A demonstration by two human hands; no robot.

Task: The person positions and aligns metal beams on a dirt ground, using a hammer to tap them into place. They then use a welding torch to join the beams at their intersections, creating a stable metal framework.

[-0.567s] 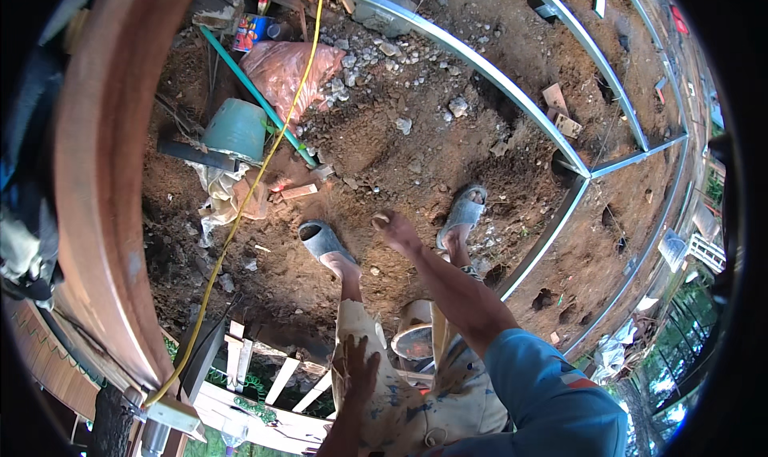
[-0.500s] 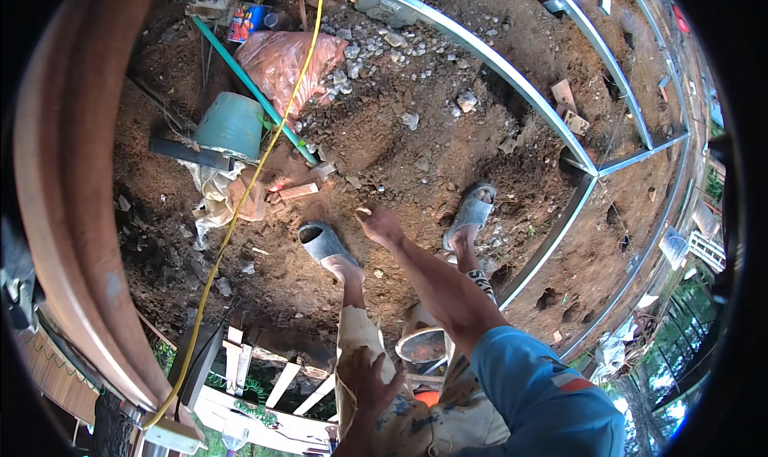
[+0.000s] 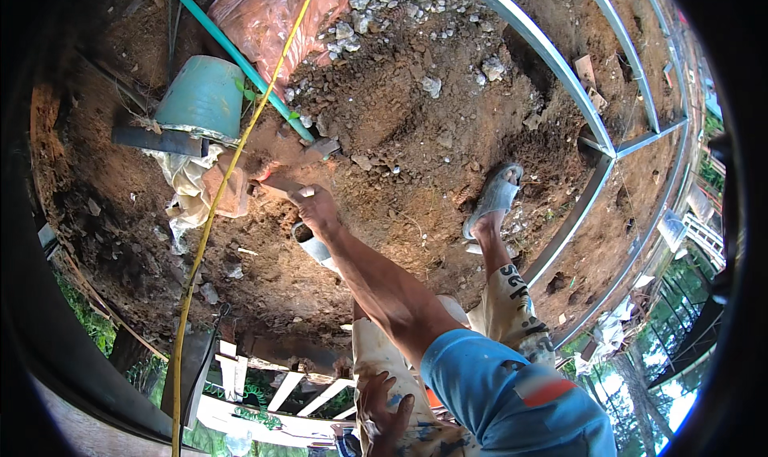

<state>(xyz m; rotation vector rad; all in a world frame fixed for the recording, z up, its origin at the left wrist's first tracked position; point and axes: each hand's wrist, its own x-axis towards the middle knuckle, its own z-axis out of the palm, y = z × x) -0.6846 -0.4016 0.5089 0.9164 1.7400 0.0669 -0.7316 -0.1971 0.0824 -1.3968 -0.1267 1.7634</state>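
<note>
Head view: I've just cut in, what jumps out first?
The right hand stretches out over bare brown dirt and grips a trowel at mid-left. Just beyond it a teal bucket lies tipped beside a yellow cord that runs top to bottom. The left hand rests low on the person's paint-stained trousers.

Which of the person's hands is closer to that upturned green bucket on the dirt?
The right hand. It reaches out over the soil, just right of and below the green bucket. The left hand rests on the person's thigh, far from it.
</note>
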